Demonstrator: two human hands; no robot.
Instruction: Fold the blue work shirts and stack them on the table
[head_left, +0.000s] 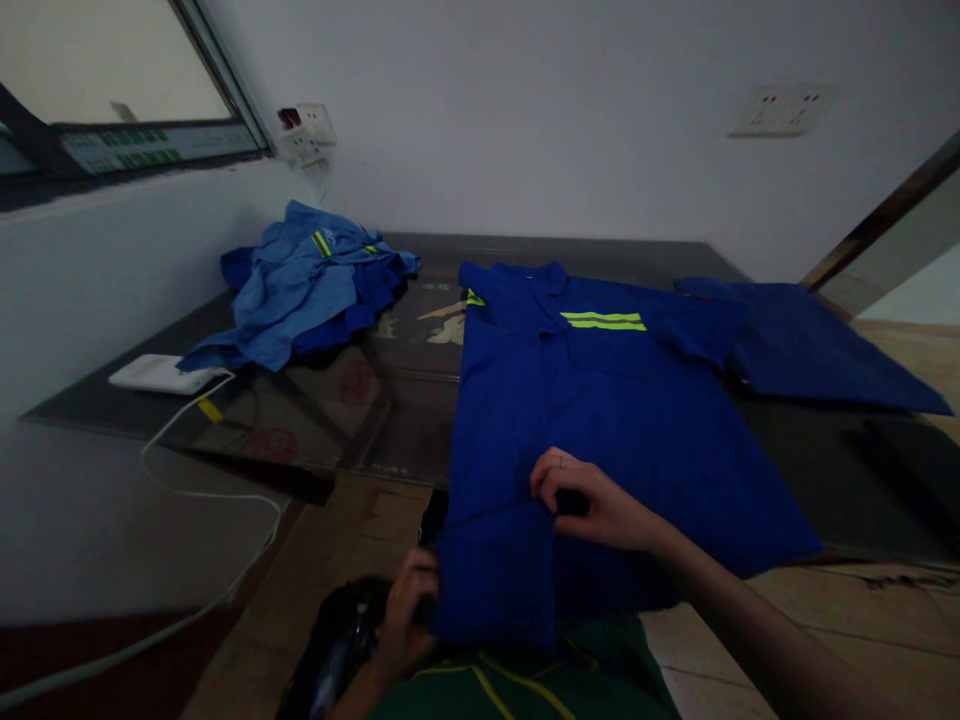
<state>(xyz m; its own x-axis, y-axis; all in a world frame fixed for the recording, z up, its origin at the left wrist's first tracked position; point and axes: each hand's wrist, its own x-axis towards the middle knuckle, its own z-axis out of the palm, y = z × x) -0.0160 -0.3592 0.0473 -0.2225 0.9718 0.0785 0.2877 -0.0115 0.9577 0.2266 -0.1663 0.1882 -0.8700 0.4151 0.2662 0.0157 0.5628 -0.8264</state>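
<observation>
A dark blue work shirt (600, 420) with a yellow-green reflective strip on its chest lies spread over the table, collar away from me. Its left front is folded back in a long band whose lower end hangs past the table's front edge. My right hand (589, 500) pinches the cloth near the middle of the band, thumb and fingers curled in. At the band's lower left edge, my left hand (411, 610) has its fingers curled round the border of the cloth.
Light and dark blue clothes (300, 285) are heaped at the table's back left, beside a white device (161, 374) with a cable. Folded blue cloth (817, 345) lies at the right. The dark table (405, 420) meets the wall behind.
</observation>
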